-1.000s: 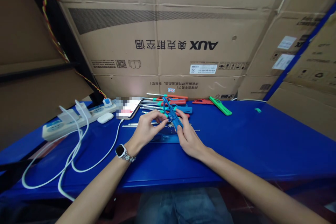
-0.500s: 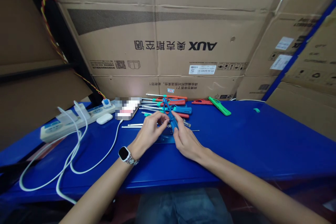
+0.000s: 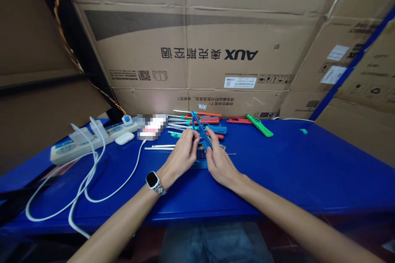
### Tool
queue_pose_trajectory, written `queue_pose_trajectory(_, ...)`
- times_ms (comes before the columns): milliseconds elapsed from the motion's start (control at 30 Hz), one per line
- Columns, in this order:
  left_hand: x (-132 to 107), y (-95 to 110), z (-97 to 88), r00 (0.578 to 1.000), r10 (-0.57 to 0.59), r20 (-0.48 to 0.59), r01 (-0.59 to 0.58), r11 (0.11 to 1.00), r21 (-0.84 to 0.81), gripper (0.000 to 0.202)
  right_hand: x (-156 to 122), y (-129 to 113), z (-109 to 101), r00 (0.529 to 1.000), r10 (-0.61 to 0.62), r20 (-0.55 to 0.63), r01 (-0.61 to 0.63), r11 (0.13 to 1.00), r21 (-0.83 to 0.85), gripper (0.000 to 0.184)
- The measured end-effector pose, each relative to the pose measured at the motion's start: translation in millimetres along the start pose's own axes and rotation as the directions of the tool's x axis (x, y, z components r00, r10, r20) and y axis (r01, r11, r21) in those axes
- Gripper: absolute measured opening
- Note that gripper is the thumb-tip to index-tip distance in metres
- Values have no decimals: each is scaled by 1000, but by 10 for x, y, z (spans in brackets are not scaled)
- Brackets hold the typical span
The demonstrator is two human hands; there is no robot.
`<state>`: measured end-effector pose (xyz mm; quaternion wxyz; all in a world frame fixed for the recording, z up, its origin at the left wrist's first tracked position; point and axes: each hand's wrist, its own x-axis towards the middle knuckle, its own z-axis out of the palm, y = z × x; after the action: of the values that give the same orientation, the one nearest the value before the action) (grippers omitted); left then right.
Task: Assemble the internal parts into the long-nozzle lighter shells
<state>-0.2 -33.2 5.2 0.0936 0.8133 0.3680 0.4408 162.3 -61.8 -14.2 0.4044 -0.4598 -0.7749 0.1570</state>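
Observation:
My right hand (image 3: 217, 162) grips a long blue plastic tool (image 3: 200, 129) that slants up and away from me over the blue table (image 3: 277, 164). My left hand (image 3: 182, 155), with a watch on its wrist, meets it from the left, its fingertips pinched against the tool's lower part. What those fingertips hold is too small to make out. Behind the hands lies a heap of red, blue and teal handled tools with thin metal shafts (image 3: 197, 121). A loose metal rod (image 3: 159, 147) lies left of my left hand.
A white power strip (image 3: 89, 139) with plugged-in chargers and looping white cables (image 3: 80, 191) takes up the table's left. A white earbud case (image 3: 124, 138) and a phone (image 3: 151, 126) lie beside it. A green tool (image 3: 259, 125) lies at the back right. Cardboard boxes (image 3: 210, 49) wall off the rear.
My two hands have drawn closer together around the blue tool. The left hand has shifted slightly right toward the right hand. The tool stays slanted as before.

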Motion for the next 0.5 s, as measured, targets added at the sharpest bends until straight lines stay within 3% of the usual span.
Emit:
queue_pose_trajectory(133, -9, 16, -52, 1000, 2, -17, -3, 1000, -22, 7, 5, 37, -3, 997, 44, -68, -40, 997, 63, 61)
queue_pose_trajectory(267, -19, -76, -143, 990, 18, 142, -15, 1000, -22, 9, 24, 78, -59, 992, 103, -76, -99, 993, 61, 57)
queue_pose_trajectory(500, -51, -216, -187, 930, 31, 367, -35, 999, 3, 13, 130, 238, -291, 970, 229, -76, -230, 973, 2, 40)
